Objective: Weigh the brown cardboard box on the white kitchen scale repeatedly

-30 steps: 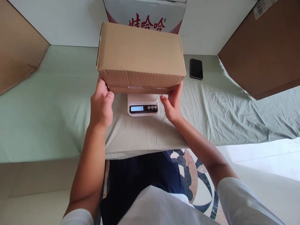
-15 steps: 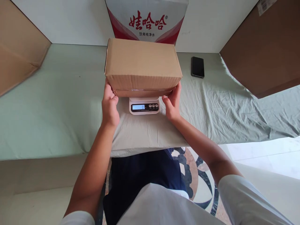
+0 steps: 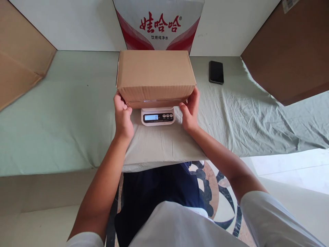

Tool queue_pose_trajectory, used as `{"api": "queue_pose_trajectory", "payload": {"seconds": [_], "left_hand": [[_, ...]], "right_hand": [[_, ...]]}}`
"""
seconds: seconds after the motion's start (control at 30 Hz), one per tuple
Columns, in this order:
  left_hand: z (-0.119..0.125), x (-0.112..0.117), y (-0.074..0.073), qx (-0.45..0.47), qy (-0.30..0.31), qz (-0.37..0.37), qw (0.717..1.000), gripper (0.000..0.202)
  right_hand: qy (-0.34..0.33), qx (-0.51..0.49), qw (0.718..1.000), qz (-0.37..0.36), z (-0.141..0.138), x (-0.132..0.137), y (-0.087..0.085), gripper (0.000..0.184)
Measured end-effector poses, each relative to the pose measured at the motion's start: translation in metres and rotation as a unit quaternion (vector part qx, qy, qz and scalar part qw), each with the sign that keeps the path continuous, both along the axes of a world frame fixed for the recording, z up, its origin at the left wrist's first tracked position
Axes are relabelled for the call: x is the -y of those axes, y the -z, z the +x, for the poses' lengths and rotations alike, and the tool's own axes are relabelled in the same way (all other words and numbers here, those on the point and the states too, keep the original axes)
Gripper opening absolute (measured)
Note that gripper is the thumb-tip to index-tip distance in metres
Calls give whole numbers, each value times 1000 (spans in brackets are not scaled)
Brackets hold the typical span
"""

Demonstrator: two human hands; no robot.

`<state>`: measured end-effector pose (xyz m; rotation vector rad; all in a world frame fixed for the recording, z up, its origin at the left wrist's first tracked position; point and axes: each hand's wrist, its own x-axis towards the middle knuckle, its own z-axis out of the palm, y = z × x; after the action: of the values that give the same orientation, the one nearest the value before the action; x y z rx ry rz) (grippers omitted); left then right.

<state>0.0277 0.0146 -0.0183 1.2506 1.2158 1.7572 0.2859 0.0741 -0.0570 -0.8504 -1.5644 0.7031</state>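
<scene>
A closed brown cardboard box (image 3: 156, 70) is held between my two hands, over a small white digital kitchen scale (image 3: 157, 117). The scale's lit display reads 0, and its weighing plate is hidden under the box. My left hand (image 3: 123, 115) grips the lower left end, thumb at the front and fingers partly hidden underneath. At the lower right end, my right hand (image 3: 190, 111) holds on in the same way. I cannot tell whether the box touches the scale.
A pale green cloth (image 3: 84, 113) covers the table. Behind the box stands a white and red printed carton (image 3: 160, 25). A black phone (image 3: 216, 72) lies to the right. Large brown cardboard boxes stand at the left (image 3: 23, 55) and right (image 3: 290, 55).
The box has come slightly lower and nearer to me, and its far edge has levelled out. Both hands moved with it, still gripping. The display still reads 0.
</scene>
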Motion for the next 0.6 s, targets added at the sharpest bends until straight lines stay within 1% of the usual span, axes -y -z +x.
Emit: {"api": "queue_pose_trajectory", "payload": {"seconds": [0.13,0.23,0.4,0.5,0.6], "left_hand": [[-1,0,2,-24,-12,-13,1000,56],[-2,-1,2,-22,-10,-24,999,55],[-2,-3,3,-3,-3,7,1000,54],[-4,-4,4,-4,0,13,1000,56],[-5,-5,4,-14,-5,-1,1000,58]], "right_hand": [[2,9,1000,-14,0,2,-4,104],[4,1,1000,-15,1,0,0,99],[9,-15,1000,-5,2,-3,7,94],[16,-13,1000,-6,1,-2,4,93],[27,-15,999,-22,-1,1,-1,93]]}}
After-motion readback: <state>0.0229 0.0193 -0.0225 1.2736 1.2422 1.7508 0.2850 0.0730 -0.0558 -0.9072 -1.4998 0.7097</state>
